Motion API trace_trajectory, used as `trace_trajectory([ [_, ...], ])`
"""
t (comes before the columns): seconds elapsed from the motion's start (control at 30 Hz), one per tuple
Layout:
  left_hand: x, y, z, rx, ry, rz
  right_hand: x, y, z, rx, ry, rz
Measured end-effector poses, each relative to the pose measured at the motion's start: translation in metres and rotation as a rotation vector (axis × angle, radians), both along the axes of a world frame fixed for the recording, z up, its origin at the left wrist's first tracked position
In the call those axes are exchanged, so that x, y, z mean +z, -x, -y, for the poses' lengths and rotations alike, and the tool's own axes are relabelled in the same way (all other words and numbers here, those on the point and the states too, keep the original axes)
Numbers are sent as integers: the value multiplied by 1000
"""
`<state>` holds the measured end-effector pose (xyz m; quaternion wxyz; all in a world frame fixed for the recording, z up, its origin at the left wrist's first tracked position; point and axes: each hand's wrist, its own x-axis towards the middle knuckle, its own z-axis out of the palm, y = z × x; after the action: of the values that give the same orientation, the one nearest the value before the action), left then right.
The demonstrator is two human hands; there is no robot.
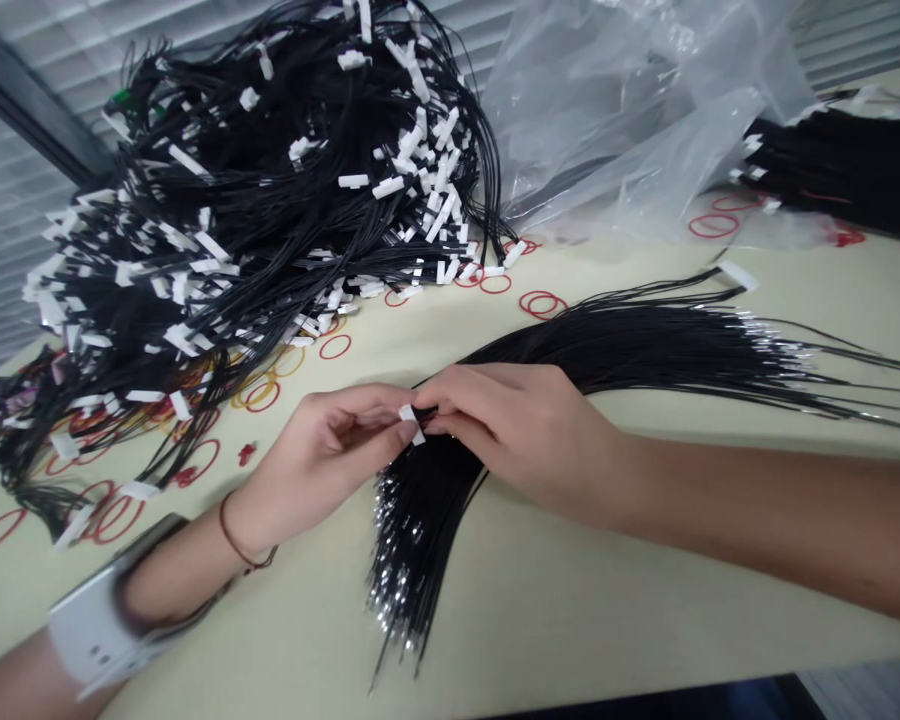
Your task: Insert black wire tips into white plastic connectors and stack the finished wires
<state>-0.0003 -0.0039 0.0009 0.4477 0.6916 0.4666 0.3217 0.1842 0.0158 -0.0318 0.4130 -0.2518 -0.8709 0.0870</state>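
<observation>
A small white connector (412, 422) is pinched between the thumb and fingers of my left hand (345, 445). Thin black wires run from it into my right hand (514, 425), whose thumb and fingertips are closed on them close beside the connector. Under both hands lies a thick curved bundle of black wires (607, 350), with silvery metal terminals (401, 560) at its near end and more at its far right end. Another white connector (739, 275) rests on wires by the bundle's right end. My right fingers partly hide where the held wires enter the connector.
A big heap of black wires with white connectors (292, 180) covers the back left. Red rubber bands (544, 304) are scattered on the pale table (607, 620). A clear plastic bag (630, 110) stands at the back, and another dark wire bundle (855, 165) lies at the right.
</observation>
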Motion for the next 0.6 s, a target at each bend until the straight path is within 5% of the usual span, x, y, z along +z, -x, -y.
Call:
trace_trajectory([
  [0.4,4,-2,-4,51,23,28,17,-4,4,-26,-62,-278],
  [0.6,2,0,-4,42,83,107,10,0,3,0,53,-99],
])
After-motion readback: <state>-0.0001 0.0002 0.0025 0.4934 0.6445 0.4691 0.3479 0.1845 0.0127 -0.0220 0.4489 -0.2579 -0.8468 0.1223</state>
